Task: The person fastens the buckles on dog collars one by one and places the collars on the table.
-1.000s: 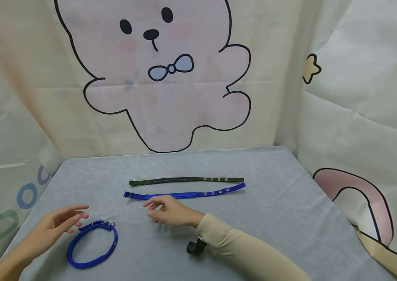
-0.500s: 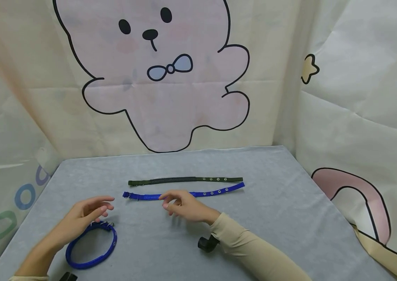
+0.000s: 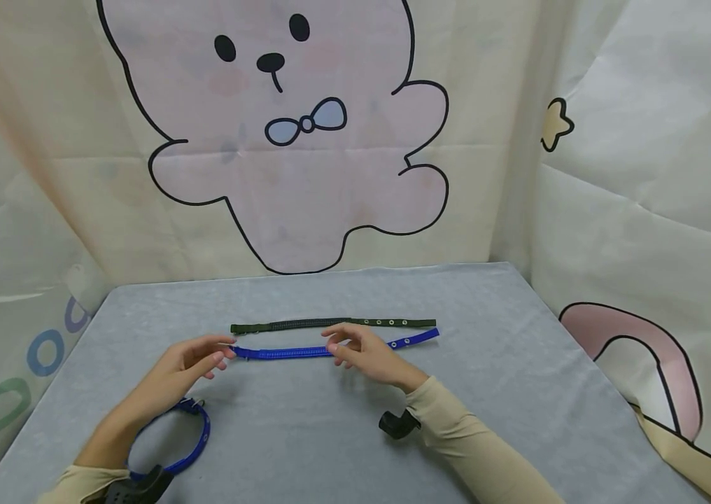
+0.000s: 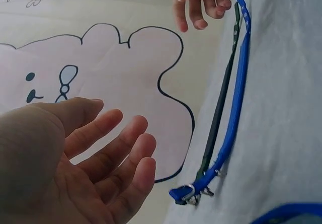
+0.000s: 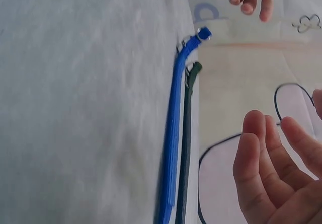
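Observation:
A blue collar (image 3: 289, 354) with metal eyelets and a buckle lies stretched out across the table. Behind it, roughly parallel, is a dark green collar (image 3: 305, 323) of the same sort. My left hand (image 3: 182, 369) hovers by the blue collar's buckle end, fingers loosely bent and holding nothing. Over the eyelet half of that collar is my right hand (image 3: 373, 354), also holding nothing and hiding part of the strap. Both wrist views show the fingers apart from the straps. Another blue collar (image 3: 206, 435), fastened into a loop, lies nearer me, partly hidden by my left forearm.
A grey cloth covers the table (image 3: 519, 392). Printed curtains (image 3: 469, 42) with a cartoon bear stand behind it and at both sides. Black wrist cameras (image 3: 398, 424) sit on both sleeves.
My left hand has moved from beside the looped collar forward and right to the straight blue collar's buckle end. My right hand has slid right and slightly forward along that collar. The collars stayed put.

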`<action>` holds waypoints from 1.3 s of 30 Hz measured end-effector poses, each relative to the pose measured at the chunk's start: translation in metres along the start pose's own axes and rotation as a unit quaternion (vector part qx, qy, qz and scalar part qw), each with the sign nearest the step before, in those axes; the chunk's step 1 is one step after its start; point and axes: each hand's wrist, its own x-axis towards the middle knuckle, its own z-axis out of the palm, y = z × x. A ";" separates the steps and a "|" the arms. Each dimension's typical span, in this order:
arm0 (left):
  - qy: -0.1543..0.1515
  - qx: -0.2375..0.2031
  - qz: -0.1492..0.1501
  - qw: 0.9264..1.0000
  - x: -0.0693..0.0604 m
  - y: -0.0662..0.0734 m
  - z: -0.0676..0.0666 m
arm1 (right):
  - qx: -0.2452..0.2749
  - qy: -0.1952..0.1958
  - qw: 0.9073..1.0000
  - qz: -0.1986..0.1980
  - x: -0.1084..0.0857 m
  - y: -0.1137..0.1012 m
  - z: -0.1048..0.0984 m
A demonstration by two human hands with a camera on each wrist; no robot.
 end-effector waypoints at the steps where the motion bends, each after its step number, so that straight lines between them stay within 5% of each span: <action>1: 0.000 -0.001 0.003 1.000 0.002 0.002 0.000 | 0.000 0.004 1.000 -0.001 -0.001 0.001 -0.003; 13: 0.000 -0.040 0.034 0.999 0.038 0.030 0.014 | 0.006 0.048 0.999 -0.008 -0.013 0.001 -0.035; 24: 0.023 -0.040 0.026 0.999 0.041 0.021 0.019 | -0.029 0.095 0.995 -0.010 -0.022 0.009 -0.062; 31: 0.069 0.018 -0.014 0.997 0.035 0.021 0.007 | -0.102 0.147 0.984 0.012 -0.034 0.021 -0.090; 39: 0.113 0.115 -0.051 0.986 0.037 0.009 0.005 | -0.208 0.176 0.959 0.073 -0.041 0.040 -0.117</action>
